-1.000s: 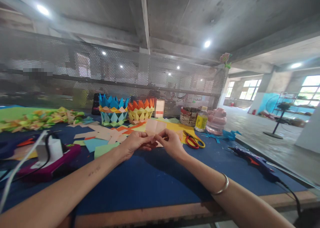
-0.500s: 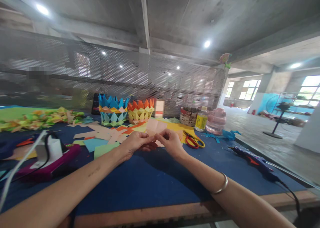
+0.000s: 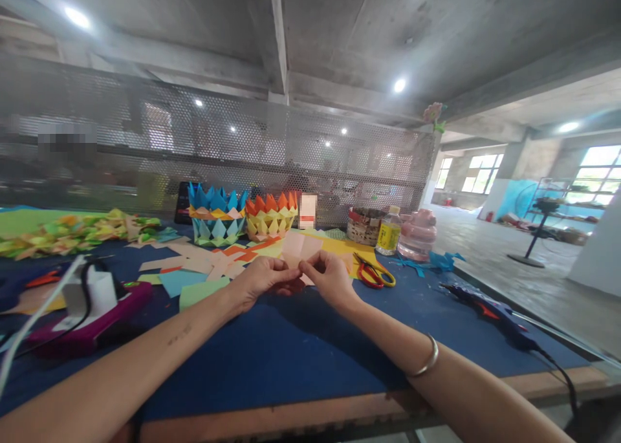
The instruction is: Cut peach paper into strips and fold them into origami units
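I hold a pale pink paper (image 3: 301,247) up above the blue table (image 3: 291,352) with both hands. My left hand (image 3: 264,280) and my right hand (image 3: 331,277) meet at the sheet's lower edge — fingertips of each pinched closed on it, thumbs toward me, the 2 hands almost touching. The paper stands upright beyond my fingers and shows a crease down its middle.

Just past my right fingers, slightly to the right, lie scissors (image 3: 372,273) with red and yellow handles on a yellow sheet. Farther beyond them stand a woven basket (image 3: 364,225), a small bottle (image 3: 389,231) with a yellow label and a pink jar (image 3: 418,235). Beyond my left fingers sit 2 folded paper bowls — a blue one (image 3: 216,215) and an orange and yellow one (image 3: 271,215) — with loose paper strips (image 3: 204,262) scattered between them and my hand. Well to the left of my left forearm rests a purple glue gun (image 3: 92,313) with a white cable. Well to the right of my right forearm lies a blue glue gun (image 3: 490,310) near the table edge.
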A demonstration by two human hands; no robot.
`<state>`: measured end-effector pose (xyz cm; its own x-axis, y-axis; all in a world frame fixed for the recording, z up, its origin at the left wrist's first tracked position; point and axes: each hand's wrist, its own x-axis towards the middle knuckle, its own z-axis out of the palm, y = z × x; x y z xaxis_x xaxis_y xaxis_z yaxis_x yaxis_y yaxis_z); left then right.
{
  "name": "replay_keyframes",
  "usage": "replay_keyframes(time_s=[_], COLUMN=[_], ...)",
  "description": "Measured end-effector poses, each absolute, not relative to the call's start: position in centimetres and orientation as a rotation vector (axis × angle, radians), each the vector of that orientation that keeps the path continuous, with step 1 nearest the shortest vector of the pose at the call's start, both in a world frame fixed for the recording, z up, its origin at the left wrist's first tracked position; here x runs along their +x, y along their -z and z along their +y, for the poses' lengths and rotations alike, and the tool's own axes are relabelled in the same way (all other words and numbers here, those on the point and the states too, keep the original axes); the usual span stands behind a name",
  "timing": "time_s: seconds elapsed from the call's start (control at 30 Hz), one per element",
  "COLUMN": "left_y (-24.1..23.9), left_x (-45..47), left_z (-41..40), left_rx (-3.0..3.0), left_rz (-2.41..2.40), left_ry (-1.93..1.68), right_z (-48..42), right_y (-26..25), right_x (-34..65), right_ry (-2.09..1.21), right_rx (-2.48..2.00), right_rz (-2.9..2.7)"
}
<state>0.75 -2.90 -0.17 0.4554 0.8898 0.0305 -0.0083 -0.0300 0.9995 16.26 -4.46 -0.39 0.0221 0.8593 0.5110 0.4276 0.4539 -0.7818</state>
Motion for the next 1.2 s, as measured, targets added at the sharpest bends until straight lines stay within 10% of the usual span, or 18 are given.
replay_keyframes(time_s=[1.2], left_y=[-0.67], left_x=[0.69], left_z=[-3.29], left_rx=[1.583], left_rz=[0.933], left_ry=[-0.868], right_z=[-4.77], right_y=[0.22], right_x=[16.44], right_ry=[-0.51], right_rx=[-1.028], right_rz=[-1.701])
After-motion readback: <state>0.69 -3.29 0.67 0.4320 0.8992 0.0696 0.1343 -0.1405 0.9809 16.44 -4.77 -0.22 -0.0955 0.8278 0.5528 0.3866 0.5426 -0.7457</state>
